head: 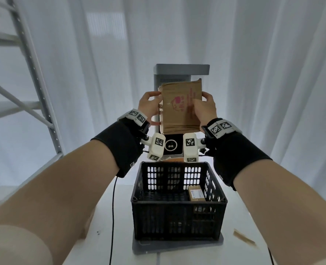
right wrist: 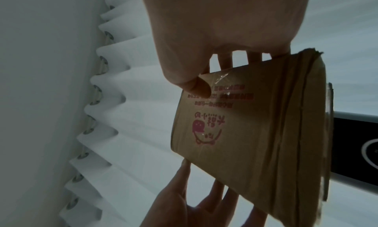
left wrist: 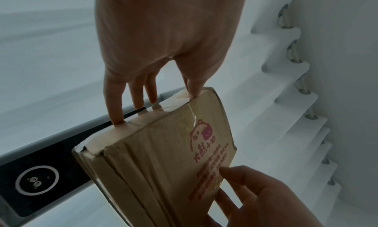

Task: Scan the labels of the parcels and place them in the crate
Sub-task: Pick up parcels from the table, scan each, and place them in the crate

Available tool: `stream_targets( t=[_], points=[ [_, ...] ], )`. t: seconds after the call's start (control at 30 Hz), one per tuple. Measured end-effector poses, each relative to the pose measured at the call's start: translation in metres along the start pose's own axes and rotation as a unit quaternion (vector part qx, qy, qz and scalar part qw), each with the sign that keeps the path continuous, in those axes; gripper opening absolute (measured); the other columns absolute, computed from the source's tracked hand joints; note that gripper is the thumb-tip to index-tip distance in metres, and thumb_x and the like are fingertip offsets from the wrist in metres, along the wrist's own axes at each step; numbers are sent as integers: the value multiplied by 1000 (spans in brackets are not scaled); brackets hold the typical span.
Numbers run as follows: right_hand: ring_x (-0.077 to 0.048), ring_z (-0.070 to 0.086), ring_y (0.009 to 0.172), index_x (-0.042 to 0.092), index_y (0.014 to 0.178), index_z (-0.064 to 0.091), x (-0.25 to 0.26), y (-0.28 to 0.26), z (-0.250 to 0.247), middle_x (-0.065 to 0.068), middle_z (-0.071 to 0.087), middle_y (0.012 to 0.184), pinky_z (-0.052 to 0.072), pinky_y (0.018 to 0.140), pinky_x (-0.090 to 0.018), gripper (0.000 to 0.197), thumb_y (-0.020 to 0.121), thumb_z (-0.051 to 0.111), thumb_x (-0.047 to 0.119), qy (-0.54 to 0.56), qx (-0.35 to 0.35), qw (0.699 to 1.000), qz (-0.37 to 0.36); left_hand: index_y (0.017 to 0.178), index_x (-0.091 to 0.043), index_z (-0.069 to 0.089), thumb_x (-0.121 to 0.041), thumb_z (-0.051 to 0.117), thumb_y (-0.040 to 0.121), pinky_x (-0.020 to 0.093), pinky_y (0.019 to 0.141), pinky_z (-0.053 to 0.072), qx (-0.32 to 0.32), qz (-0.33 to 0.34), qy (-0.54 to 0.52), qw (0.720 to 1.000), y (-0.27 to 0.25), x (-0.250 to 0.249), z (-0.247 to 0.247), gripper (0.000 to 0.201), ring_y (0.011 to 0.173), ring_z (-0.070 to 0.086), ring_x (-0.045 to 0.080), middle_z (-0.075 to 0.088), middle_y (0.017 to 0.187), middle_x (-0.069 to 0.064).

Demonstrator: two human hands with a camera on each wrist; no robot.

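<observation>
One box [head: 196, 195] already in crate [head: 178, 202]. Second parcel [head: 181, 108] held upright at scanner [head: 181, 73], left hand [head: 148, 106] and right hand [head: 205, 109] gripping its edges. Scan apparently underway; crating left.

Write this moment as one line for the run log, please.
parcel held before scanner | left hand, right hand grip it | crate: one box

White pleated curtain [head: 253, 54] fills background. Grey metal shelving frame [head: 34, 73] at far left. Black cable [head: 112, 217] trails over white surface [head: 240, 217]. Tan cardboard scrap [head: 244, 238] lies on surface, right side.
</observation>
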State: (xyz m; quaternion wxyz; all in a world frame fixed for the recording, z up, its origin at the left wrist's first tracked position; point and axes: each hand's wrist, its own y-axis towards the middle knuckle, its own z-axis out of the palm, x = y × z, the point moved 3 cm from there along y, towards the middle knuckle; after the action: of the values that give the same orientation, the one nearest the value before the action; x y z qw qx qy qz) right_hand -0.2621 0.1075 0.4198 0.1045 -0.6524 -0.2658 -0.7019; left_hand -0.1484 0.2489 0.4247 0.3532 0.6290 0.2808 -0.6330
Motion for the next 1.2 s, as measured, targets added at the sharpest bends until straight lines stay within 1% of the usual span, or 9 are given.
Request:
stream_targets(
  t=[0.2, 0.37, 0.53, 0.67, 0.77, 0.87, 0.93, 1.07, 1.2],
  points=[
    [-12, 57, 70, 29, 135, 47, 14, -10, -4, -2, 67, 98, 46, 62, -22, 51, 87, 48, 13, 17, -14, 1000, -20, 123, -27, 57, -43, 70, 87, 47, 81, 56, 26, -13, -5, 1000, 0, -9, -9, 41, 84, 62, 16, 62, 92, 1],
    [-15, 65, 101, 28, 136, 46, 16, -17, -6, 3, 67, 117, 54, 95, -35, 64, 77, 69, 23, 28, -10, 999, -36, 109, -24, 68, -56, 76, 75, 63, 86, 47, 78, -51, 22, 995, -5, -11, -13, 47, 109, 61, 22, 66, 112, 0],
    [-16, 63, 111, 29, 136, 46, 14, -22, -6, 3, 62, 126, 50, 102, -39, 82, 64, 85, 42, 64, 9, 997, -36, 106, -23, 66, -64, 75, 71, 66, 92, 44, 123, -45, 32, 991, -11, -12, -12, 55, 100, 58, 22, 60, 111, 2],
    [-17, 62, 115, 29, 140, 43, 13, -26, -8, 1, 60, 130, 48, 105, -42, 93, 59, 83, 52, 54, 16, 998, -38, 124, -21, 55, -56, 75, 77, 56, 95, 45, 124, -34, 5, 992, -13, -11, -13, 62, 89, 52, 22, 55, 104, 4],
    [-17, 61, 117, 32, 142, 39, 12, -28, -9, 2, 58, 132, 48, 106, -43, 102, 53, 81, 58, 48, 16, 998, -23, 137, -26, 40, -51, 77, 78, 57, 94, 44, 121, -18, -17, 992, -14, -10, -14, 73, 100, 55, 24, 56, 113, 4],
    [-16, 55, 120, 35, 141, 41, 12, -29, -15, 6, 48, 132, 47, 103, -39, 84, 68, 77, 53, 29, 1, 999, -28, 138, -26, 35, -43, 83, 74, 67, 91, 47, 115, 2, -26, 993, -14, -7, -15, 82, 118, 58, 25, 57, 129, 2],
    [-15, 57, 107, 34, 131, 53, 10, -29, -20, 1, 51, 127, 50, 89, -34, 58, 78, 73, 47, 7, -13, 999, -32, 137, -25, 36, -37, 85, 73, 68, 87, 50, 118, 14, -24, 993, -15, -6, -15, 81, 117, 60, 26, 59, 130, 3],
    [-25, 68, 89, 30, 95, 69, 10, -29, -21, -1, 71, 102, 57, 88, -48, 9, 87, 67, 30, 38, 9, 999, -19, 130, -25, 43, -31, 80, 81, 59, 80, 56, 110, 30, -10, 993, -18, -4, -12, 61, 109, 64, 23, 62, 124, 1],
    [-23, 67, 80, 26, 109, 67, 12, -32, -20, 0, 71, 92, 59, 82, -43, 19, 93, 57, 22, 53, 24, 998, 9, 119, -29, 54, -34, 80, 81, 50, 77, 59, 90, 33, -11, 995, -20, -4, -10, 47, 105, 68, 22, 64, 122, 0]
  ],
)
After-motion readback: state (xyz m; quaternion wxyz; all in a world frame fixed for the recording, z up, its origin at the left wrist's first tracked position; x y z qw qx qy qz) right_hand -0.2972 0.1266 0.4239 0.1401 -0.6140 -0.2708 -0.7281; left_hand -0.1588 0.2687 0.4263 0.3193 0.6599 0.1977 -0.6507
